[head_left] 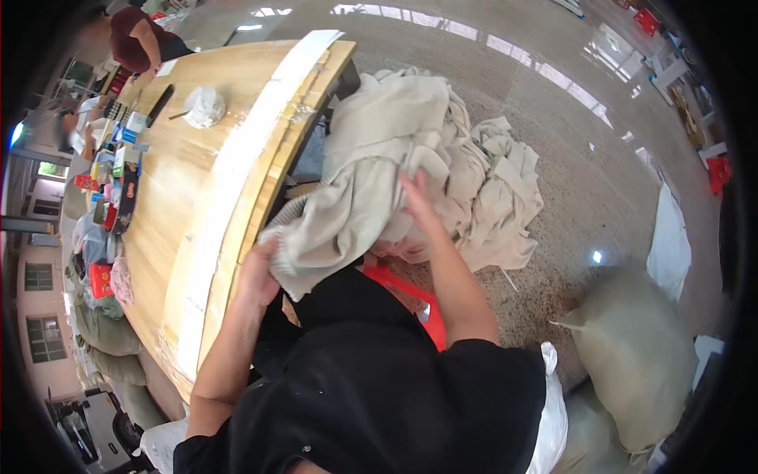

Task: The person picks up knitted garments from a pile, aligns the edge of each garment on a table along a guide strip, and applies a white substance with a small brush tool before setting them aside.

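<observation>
cloth [339, 225], beige with a ribbed edge, stretches between the two hands just beside the wooden table [178, 213]. the left hand [259, 272] is closed around its near ribbed end, close to the table's edge; the right hand [420, 201] lies against the farther part, its fingers partly lost in folds, so whether it grips cannot be told. beyond it a heap [501, 197] of similar fabric spreads, with a red frame [403, 292] below.

Beige cloth [387, 146] at twelve o'clock looked matt; the table [181, 158] at ten, smooth wood; the floor [568, 150] at two, glossy.
</observation>
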Action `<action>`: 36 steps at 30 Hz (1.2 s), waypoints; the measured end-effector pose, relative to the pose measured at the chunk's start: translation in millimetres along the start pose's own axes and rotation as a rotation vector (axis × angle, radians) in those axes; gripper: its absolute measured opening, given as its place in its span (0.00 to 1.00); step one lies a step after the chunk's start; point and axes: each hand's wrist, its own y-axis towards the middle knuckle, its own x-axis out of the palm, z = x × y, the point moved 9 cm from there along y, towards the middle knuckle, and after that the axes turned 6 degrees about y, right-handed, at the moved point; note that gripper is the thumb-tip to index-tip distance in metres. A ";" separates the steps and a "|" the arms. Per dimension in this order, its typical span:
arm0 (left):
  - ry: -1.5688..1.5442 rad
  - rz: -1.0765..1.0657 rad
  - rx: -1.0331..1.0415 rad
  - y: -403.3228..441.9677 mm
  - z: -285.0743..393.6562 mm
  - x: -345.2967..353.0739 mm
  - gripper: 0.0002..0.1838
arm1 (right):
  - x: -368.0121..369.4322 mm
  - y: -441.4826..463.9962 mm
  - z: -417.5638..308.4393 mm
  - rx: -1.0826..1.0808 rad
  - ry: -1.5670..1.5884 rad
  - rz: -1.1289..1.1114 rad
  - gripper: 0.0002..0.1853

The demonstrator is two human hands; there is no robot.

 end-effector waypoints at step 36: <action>2.237 0.110 0.899 232.0 3.8 226.0 0.55 | -441.6 99.2 50.6 -0.005 -0.985 0.861 0.69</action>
